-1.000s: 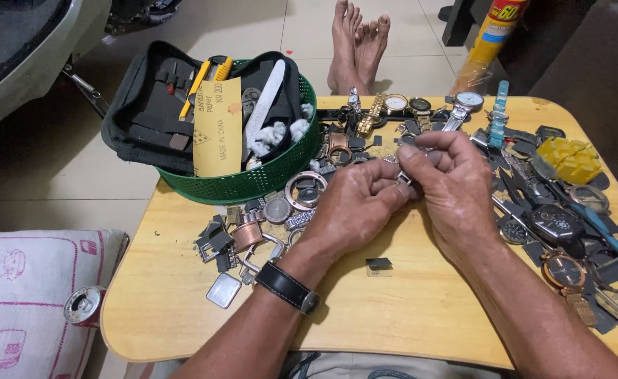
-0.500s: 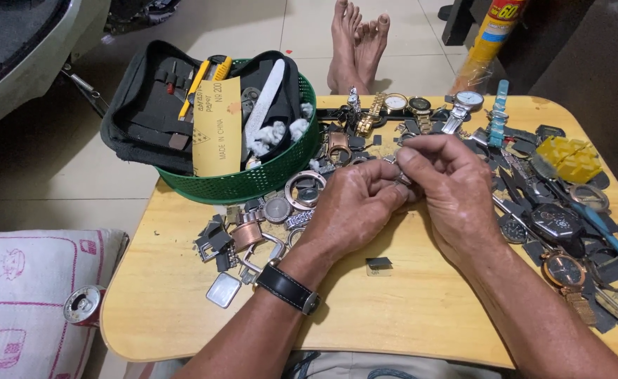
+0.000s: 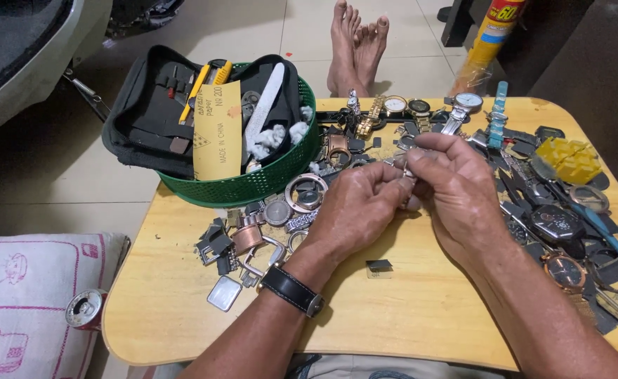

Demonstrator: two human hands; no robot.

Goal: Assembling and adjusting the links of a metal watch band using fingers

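Both hands, left hand (image 3: 357, 203) and right hand (image 3: 456, 186), still pinch one small metal watch part (image 3: 409, 170), barely moved.

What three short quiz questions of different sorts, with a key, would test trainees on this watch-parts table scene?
1. True or false: the left hand and the right hand meet at a small metal part.
2. Which wrist bears the black-strapped wristwatch: A left, B right?
3. Fill in: the black tool case sits in a ____ basket.

Key: 1 true; 2 A; 3 green.
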